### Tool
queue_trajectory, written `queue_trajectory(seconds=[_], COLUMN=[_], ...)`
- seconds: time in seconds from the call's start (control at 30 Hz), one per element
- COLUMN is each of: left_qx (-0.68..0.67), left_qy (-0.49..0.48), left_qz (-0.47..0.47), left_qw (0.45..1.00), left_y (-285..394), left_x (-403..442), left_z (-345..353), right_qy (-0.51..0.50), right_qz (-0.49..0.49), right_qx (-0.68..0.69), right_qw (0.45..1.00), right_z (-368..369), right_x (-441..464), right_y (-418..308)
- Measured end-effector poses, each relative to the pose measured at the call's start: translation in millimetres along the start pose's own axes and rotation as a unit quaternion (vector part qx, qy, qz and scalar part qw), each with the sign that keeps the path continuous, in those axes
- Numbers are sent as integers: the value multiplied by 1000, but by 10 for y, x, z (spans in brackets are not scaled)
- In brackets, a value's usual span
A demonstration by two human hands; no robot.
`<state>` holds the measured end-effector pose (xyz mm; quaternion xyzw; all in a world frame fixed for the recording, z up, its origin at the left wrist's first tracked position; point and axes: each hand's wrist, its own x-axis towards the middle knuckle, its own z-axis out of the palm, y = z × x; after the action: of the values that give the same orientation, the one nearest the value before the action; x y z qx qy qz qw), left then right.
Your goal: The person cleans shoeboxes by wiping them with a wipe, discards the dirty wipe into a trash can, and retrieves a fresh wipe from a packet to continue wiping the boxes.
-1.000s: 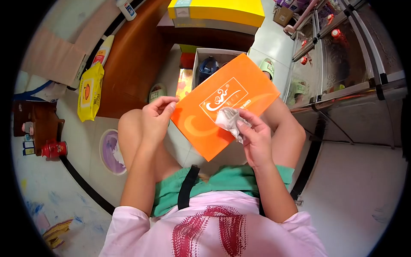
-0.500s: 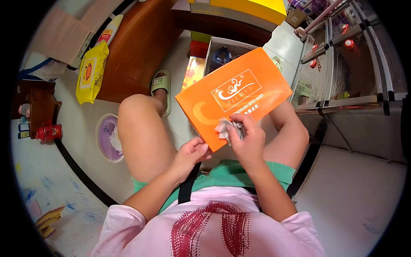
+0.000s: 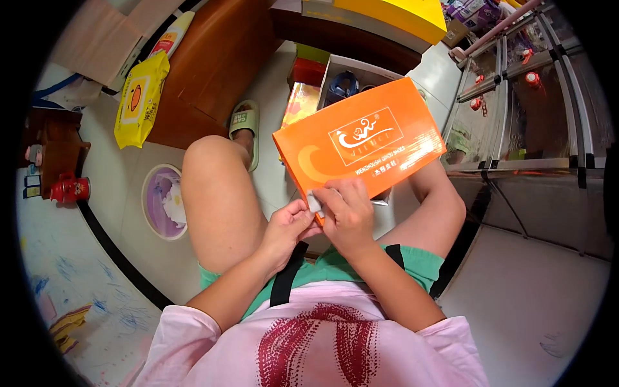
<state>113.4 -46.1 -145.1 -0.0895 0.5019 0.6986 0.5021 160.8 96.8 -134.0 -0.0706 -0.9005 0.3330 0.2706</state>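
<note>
My left hand (image 3: 287, 227) is closed on the near-left corner of an orange shoebox lid (image 3: 403, 126), printed with a white logo and lettering. In my right hand (image 3: 348, 216) a crumpled whitish wipe (image 3: 314, 202) is pinched and pressed against the lid's near edge, close to my left fingers. Most of the wipe is hidden by the fingers. Beneath and beyond the lid stands an open box (image 3: 329, 69) with a dark blue shoe (image 3: 342, 87) in it; the lid covers much of this box.
A yellow wet-wipes pack (image 3: 138, 103) hangs by the brown wooden furniture (image 3: 206, 71) at left. On the floor stands a purple-lined bin (image 3: 161, 203). Yellow boxes (image 3: 387, 19) lie at the top. A clear-doored cabinet (image 3: 535, 109) is on the right.
My right hand has moved left and nearer along the lid with the wipe, up to the corner by my left hand. The lid's lettering is now uncovered. The view has shifted slightly.
</note>
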Motion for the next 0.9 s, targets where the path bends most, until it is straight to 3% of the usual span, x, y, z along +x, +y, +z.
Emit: queue_trajectory(seconds=[0.13,0.2,0.37,0.47,0.67,0.8,0.83,0.87,0.9], left_qx=[14,-41,-38,-33,-26,-7,-6,48,101], left_qy=[-6,0,-3,-3,19,58,56,78,100], left_qz=[16,14,9,14,19,9,10,10,12], left_qw=[1000,999,999,999,999,998,998,996,990], left_y=[-88,-84,-76,-115,-171,-41,-19,5,40], left_x=[69,55,62,53,93,15,-23,-76,-124], left_z=[-119,-67,-39,-57,-148,-4,12,4,-3], right_qy=[-74,-85,26,30,-103,-112,-78,-38,-64], right_qz=[-37,-31,33,3,-42,39,223,389,398], right_qx=[25,76,40,20,26,181,354,505,556], right_qw=[996,993,998,999,993,976,905,770,727], right_z=[-173,-248,-93,95,-142,-382,-468,-518,-572], right_x=[-71,-74,224,313,-33,-148,-68,-7,28], right_y=[64,116,185,200,26,0,-74,-115,-71])
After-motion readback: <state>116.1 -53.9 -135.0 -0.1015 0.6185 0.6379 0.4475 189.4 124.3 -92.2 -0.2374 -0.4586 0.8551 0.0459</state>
